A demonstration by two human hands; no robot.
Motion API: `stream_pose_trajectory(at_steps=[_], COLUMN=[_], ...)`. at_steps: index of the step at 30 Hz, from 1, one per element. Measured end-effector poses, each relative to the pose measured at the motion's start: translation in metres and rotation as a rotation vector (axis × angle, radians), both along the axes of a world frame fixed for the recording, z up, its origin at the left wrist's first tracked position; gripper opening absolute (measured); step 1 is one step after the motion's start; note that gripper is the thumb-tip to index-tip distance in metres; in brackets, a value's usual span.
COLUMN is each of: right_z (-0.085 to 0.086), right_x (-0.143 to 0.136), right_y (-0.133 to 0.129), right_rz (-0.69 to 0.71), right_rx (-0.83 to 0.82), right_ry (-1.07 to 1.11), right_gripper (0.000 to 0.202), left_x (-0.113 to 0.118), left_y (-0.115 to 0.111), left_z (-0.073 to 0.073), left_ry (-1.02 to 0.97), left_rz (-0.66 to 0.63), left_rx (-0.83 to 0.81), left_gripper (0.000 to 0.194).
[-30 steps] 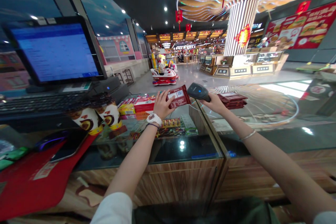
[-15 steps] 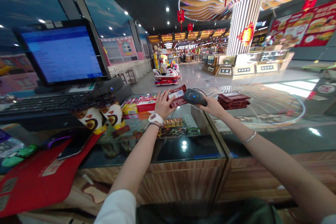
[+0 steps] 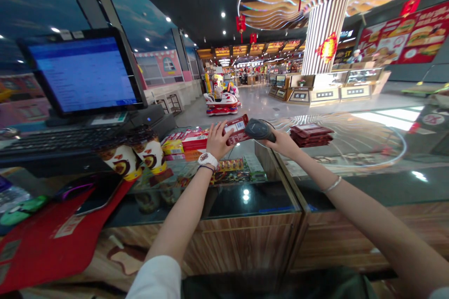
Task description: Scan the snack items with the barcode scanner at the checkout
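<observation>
My left hand [image 3: 218, 140] is closed on a flat dark-red packet [image 3: 240, 131], whose white barcode label faces up. In my right hand [image 3: 283, 144] is a dark handheld barcode scanner [image 3: 257, 129], its head right beside the packet's right end. Whether scanner and packet touch, I cannot tell. To the right of the scanner, a stack of similar dark-red packets [image 3: 311, 135] lies on the glass counter [image 3: 347, 149]. Left of my left hand are boxes of red and yellow packaged goods [image 3: 194, 140].
A lit monitor [image 3: 84, 72] stands at the left behind a black keyboard [image 3: 52, 140]. Two printed cups [image 3: 151, 152] stand near the boxes. A phone [image 3: 100, 196] lies on a red mat [image 3: 66, 243]. Beyond the counter is a red-and-white kiddie ride [image 3: 221, 102].
The blue light on the scanner's head has gone out. Both hands, the packet and the scanner hold nearly the same places.
</observation>
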State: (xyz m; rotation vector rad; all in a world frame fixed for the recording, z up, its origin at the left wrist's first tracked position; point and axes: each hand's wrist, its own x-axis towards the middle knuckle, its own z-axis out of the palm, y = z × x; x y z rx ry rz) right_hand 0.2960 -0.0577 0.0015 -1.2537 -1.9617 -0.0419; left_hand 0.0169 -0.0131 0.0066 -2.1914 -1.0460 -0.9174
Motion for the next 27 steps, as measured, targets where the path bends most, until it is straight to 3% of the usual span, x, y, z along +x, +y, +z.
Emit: stream_pose_trajectory(at_steps=[6, 12, 20, 27], right_z=[-0.002, -0.003, -0.009, -0.026], right_x=[0.001, 0.007, 0.036, 0.062], right_y=[0.001, 0.003, 0.033, 0.055], right_rz=[0.001, 0.027, 0.258, 0.305], right_rx=[-0.012, -0.044, 0.105, -0.044], right_ry=[-0.021, -0.023, -0.024, -0.201], right_gripper=[0.038, 0.054, 0.048, 0.057], left_x=[0.0, 0.0, 0.002, 0.003], left_y=[-0.001, -0.002, -0.004, -0.007], left_z=[0.0, 0.001, 0.002, 0.006], left_ry=[-0.01, -0.004, -0.02, 0.001], left_rz=[-0.009, -0.01, 0.001, 0.019], left_rx=[-0.024, -0.015, -0.046, -0.064], left_gripper=[0.047, 0.046, 0.047, 0.046])
